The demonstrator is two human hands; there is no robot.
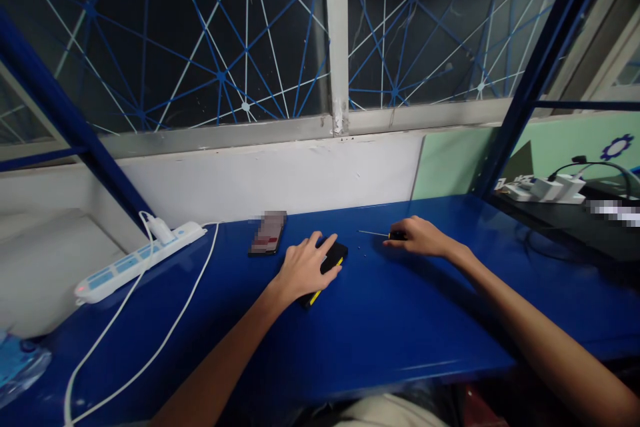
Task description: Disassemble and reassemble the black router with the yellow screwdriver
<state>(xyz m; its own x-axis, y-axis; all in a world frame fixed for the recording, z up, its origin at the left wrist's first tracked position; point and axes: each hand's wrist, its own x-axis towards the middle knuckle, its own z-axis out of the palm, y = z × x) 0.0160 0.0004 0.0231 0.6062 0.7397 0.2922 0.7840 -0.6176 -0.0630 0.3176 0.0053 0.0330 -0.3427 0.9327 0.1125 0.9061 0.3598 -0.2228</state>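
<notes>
My left hand lies over a flat black device with a yellow edge, its thumb along the near side and its fingers reaching over the top. Most of the device is hidden under the palm. To the right, my right hand is closed around the dark handle of a screwdriver. The thin metal shaft points left, just above the table and apart from the device. Two tiny screws lie on the blue table between the hands.
A phone lies behind my left hand. At the left stands a white power strip with a white cable looping forward. Another power strip and black cables are at the far right. A wall and windows close off the back.
</notes>
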